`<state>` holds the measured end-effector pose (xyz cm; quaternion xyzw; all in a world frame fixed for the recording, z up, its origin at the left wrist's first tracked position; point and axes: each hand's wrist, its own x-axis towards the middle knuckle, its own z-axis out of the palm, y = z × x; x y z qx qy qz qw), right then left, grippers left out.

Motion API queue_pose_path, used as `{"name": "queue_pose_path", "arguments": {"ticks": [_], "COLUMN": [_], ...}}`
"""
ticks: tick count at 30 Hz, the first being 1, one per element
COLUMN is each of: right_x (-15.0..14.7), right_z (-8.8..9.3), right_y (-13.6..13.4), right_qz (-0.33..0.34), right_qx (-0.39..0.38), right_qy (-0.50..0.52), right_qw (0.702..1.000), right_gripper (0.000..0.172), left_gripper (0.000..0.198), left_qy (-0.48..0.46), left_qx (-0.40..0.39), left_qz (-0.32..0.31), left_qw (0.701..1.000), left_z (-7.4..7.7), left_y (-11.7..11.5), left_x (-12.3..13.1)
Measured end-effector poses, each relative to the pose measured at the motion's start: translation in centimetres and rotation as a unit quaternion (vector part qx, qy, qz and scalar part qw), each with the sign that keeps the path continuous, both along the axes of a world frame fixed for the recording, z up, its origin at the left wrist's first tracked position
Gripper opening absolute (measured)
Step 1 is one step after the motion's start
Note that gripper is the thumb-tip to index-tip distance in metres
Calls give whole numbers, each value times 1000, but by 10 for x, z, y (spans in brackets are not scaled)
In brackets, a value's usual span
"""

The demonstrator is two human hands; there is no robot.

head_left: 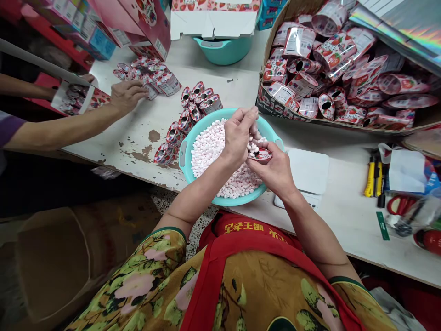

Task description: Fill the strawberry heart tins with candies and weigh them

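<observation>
A teal basin full of small pink and white candies stands at the table's near edge. My right hand is closed around an open strawberry-print pouch held over the basin. My left hand hovers just above the pouch's mouth, its fingers pinched together on a few candies. Several filled pouches lie in rows on the table to the left of the basin.
A cardboard box of empty pouches sits at the back right. A white scale lies right of the basin, with utility knives beyond. Another person's hand rests near more pouches at left. A second teal basin stands behind.
</observation>
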<state>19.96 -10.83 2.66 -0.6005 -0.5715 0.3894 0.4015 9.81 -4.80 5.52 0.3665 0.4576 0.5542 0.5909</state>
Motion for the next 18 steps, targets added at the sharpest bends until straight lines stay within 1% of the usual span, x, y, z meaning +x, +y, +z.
{"name": "queue_pose_path", "arguments": {"ticks": [1, 3, 5, 10, 12, 14, 15, 16, 17, 18], "right_x": [0, 0, -1, -3, 0, 6, 11, 16, 21, 25], "right_z": [0, 0, -1, -4, -4, -4, -4, -5, -5, -6], "right_y": [0, -1, -1, -1, -3, -8, -11, -14, -17, -19], "right_qz": [0, 0, 2, -11, -6, 0, 0, -7, -18, -31], "right_qx": [-1, -8, -10, 25, 42, 51, 55, 60, 69, 77], "right_qy": [-2, -11, -10, 36, 64, 93, 103, 111, 116, 118], "right_qw": [1000, 1000, 1000, 999, 997, 994, 993, 992, 991, 990], "right_gripper": [32, 29, 28, 34, 36, 38, 40, 41, 43, 43], "left_gripper": [40, 36, 31, 25, 23, 23, 23, 24, 25, 25], "left_qy": [2, 10, 12, -3, -5, 18, 51, 102, 174, 259], "left_qx": [-10, -37, -43, -18, -10, -2, 7, 19, 35, 52], "left_qz": [-4, -38, -55, -55, -28, 24, 47, 51, 28, -20], "left_qw": [1000, 999, 998, 998, 1000, 1000, 998, 993, 984, 964], "left_z": [1, 4, 8, 19, 21, 16, 10, 2, -8, -19], "left_y": [0, -1, -5, -14, -11, -3, 1, 5, 8, 8], "left_x": [-1, -1, 0, 1, -6, -20, -28, -37, -45, -52]}}
